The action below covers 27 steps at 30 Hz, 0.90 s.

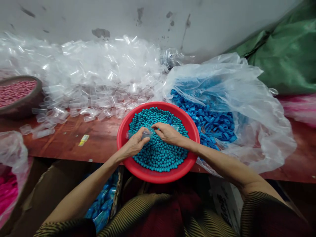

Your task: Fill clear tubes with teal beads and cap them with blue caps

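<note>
A red plastic basin (120, 138) at the table's front edge holds a mass of small round turquoise balls (160, 158). Over its left side my left hand (136, 141) is closed around a clear plastic tube (147, 133), whose open mouth faces right. My right hand (168, 133) is just to the right of that mouth, above the balls. Its fingers are curled together toward the tube, and what they pinch, if anything, is too small to tell. Behind the right knuckles another clear piece (175, 127) shows partly. A dark blue piece (170, 120) lies on the balls near it.
Clear plastic tubes (108, 75) are heaped along the wall. On the right, a clear plastic bag (259, 115) spills blue plastic pieces (214, 123). A bowl (37, 95) of pink pieces stands at left. Below the table are a cardboard box (49, 187) and blue packets (103, 204).
</note>
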Tool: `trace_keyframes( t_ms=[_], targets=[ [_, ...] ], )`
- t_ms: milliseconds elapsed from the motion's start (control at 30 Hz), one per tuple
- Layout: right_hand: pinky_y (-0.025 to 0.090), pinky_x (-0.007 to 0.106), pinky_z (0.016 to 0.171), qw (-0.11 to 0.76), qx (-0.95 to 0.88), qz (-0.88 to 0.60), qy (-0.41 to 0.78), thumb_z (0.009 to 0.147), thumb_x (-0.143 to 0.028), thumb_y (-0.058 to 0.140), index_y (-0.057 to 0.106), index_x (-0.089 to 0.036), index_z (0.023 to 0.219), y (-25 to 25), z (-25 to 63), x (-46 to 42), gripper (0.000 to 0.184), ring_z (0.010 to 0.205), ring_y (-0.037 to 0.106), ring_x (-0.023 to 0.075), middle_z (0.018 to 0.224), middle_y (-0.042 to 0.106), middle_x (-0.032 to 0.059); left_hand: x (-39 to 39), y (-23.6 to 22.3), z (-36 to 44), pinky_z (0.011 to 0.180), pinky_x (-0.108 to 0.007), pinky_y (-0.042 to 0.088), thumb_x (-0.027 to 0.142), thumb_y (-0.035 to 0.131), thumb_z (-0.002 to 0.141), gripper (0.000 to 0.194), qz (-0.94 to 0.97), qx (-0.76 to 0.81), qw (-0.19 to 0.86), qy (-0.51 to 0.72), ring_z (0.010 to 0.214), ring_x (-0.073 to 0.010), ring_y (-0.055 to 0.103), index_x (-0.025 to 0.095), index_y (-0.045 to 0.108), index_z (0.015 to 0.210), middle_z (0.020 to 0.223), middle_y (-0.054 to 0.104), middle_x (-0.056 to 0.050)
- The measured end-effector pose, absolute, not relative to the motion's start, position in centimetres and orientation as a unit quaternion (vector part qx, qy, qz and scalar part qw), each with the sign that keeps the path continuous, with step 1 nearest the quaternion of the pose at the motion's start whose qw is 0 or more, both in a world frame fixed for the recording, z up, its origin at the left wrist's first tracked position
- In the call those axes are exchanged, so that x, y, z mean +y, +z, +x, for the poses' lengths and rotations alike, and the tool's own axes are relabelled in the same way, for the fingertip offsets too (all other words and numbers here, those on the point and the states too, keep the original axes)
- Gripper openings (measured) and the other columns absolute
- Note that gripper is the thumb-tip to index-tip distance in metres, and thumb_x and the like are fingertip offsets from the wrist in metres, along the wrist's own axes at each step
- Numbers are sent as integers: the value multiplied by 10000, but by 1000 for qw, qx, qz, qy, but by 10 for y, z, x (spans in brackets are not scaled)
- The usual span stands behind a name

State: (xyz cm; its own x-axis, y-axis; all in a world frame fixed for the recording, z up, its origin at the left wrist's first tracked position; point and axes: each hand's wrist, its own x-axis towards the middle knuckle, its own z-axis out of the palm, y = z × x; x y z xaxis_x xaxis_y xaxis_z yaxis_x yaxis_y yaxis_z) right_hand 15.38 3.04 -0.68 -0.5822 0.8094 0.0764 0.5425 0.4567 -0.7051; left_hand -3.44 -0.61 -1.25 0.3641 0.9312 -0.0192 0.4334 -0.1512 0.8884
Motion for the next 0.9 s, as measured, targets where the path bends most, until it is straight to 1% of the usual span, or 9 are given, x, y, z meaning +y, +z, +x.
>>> trace_keyframes(
  t_ms=[100, 200, 267, 333, 433, 567, 700, 800, 900],
  targets=[
    [460, 307, 796, 228, -811, -363, 398, 880, -226, 499, 577, -136, 1102, 3, 149, 23, 252, 902, 599, 162, 998, 654, 73, -6, -13, -32, 633, -280, 450, 303, 518, 785, 144, 674, 471, 495, 281, 668, -149, 528, 197, 518, 883, 724, 542, 12],
    [460, 294, 788, 246, -809, -336, 415, 827, -170, 553, 577, -158, 1083, 4, 144, 23, 257, 891, 590, 149, 966, 647, 42, -6, -13, -31, 668, -276, 469, 273, 660, 663, 258, 640, 492, 503, 308, 748, -160, 575, 189, 546, 879, 789, 596, 5],
    [478, 263, 691, 252, -777, -359, 452, 818, -136, 529, 575, -172, 1019, 2, 144, 25, 209, 755, 589, 121, 828, 626, 1, -5, -12, -31, 607, -260, 466, 248, 706, 592, 311, 610, 521, 511, 309, 677, -146, 574, 187, 548, 853, 742, 598, 21],
    [475, 221, 538, 246, -705, -391, 538, 822, -164, 516, 539, -181, 950, 0, 149, 26, 131, 585, 557, 95, 678, 558, -43, -5, -11, -32, 505, -243, 440, 279, 698, 606, 282, 565, 539, 552, 292, 540, -120, 539, 188, 532, 816, 638, 574, 45],
    [478, 206, 417, 245, -577, -407, 665, 800, -234, 564, 460, -192, 862, -1, 159, 22, 127, 506, 567, 99, 624, 521, -63, -6, -7, -31, 459, -229, 431, 337, 702, 630, 311, 494, 527, 603, 339, 486, -112, 538, 182, 531, 839, 586, 572, 49],
    [541, 231, 447, 252, -427, -346, 797, 774, -316, 631, 475, -173, 885, -1, 156, 6, 239, 557, 623, 106, 748, 587, -21, -9, 3, -20, 678, -272, 515, 421, 725, 633, 446, 413, 457, 632, 470, 815, -169, 646, 186, 546, 966, 884, 671, -41],
    [561, 228, 496, 272, -321, -295, 858, 775, -366, 666, 484, -158, 872, -3, 138, -12, 293, 617, 651, 116, 779, 595, -2, -19, 14, -8, 836, -399, 520, 612, 544, 745, 547, 400, 431, 627, 511, 1088, -254, 593, 255, 486, 1156, 1121, 648, -85],
    [562, 250, 510, 305, -276, -261, 873, 796, -407, 649, 456, -170, 854, -4, 128, -19, 310, 612, 652, 119, 786, 595, -7, -27, 18, -1, 765, -362, 553, 631, 497, 769, 520, 401, 455, 584, 540, 1098, -246, 591, 304, 479, 1172, 1158, 630, -56],
    [560, 268, 544, 321, -287, -249, 868, 786, -432, 654, 488, -170, 899, -5, 125, -23, 330, 609, 644, 116, 781, 602, -10, -27, 21, 4, 530, -272, 534, 517, 610, 744, 405, 377, 490, 587, 522, 904, -232, 656, 291, 525, 1070, 874, 665, -20]
  ],
)
